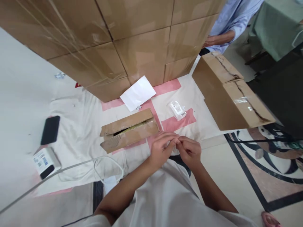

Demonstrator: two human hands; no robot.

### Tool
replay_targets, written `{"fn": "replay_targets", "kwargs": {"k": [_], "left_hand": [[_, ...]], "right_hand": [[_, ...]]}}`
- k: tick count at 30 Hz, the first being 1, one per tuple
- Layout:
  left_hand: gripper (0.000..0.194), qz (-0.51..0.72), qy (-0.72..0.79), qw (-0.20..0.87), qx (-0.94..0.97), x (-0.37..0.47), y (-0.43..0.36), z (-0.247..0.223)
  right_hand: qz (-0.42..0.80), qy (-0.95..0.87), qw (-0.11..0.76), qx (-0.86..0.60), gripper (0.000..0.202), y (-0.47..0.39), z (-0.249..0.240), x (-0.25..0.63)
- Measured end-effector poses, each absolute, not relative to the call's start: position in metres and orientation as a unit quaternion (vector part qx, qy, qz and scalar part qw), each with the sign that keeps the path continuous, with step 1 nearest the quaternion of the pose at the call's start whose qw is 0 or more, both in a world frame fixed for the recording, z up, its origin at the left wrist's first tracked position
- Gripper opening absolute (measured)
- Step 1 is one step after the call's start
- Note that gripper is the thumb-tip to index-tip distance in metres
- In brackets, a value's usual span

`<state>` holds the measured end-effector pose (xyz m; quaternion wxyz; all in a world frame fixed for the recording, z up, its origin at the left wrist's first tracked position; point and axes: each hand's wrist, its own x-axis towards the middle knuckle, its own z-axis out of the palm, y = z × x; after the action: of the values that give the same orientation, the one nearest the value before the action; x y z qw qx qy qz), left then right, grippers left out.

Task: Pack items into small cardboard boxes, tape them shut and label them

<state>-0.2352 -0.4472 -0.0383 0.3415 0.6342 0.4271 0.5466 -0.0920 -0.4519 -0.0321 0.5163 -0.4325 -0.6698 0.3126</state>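
My left hand (163, 147) and my right hand (190, 152) meet in front of my body, fingertips pinched together. Whatever lies between the fingers is hidden or too small to name. Just left of them, on the cloth (78, 129), lies a long narrow cardboard box (132, 136) with a gap along its top and its left-end flaps apart; something yellowish shows in the gap. Beyond my hands is a small white plastic device (177, 110), perhaps a tape dispenser. A folded white sheet of paper (138, 93) rests behind the narrow box.
Stacked, taped cartons (142, 50) rise at the back. An open carton (233, 94) stands on the right, near another person's hand (217, 40). At left are a dark phone (50, 130), a white labelled box (46, 162) and a white cable (78, 164).
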Motion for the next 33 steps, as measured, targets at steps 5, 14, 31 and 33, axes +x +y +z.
{"fn": "replay_targets", "kwargs": {"k": [5,14,31,33], "left_hand": [[0.019,0.564,0.432,0.125,0.692,-0.285,-0.478,-0.020],[0.013,0.467,0.525,0.130,0.700,-0.387,-0.494,0.028],[0.015,0.284,0.650,0.149,0.689,-0.419,-0.447,0.022],[0.016,0.286,0.660,0.178,0.671,-0.419,-0.444,0.024]], "right_hand": [[0.297,-0.689,0.405,-0.523,0.028,-0.441,-0.032,-0.102],[0.162,-0.856,0.342,-0.352,0.028,-0.382,0.011,-0.134],[0.153,-0.922,0.130,-0.330,0.046,-0.370,-0.002,-0.175],[0.161,-0.920,0.136,-0.330,0.045,-0.369,-0.003,-0.176]]}}
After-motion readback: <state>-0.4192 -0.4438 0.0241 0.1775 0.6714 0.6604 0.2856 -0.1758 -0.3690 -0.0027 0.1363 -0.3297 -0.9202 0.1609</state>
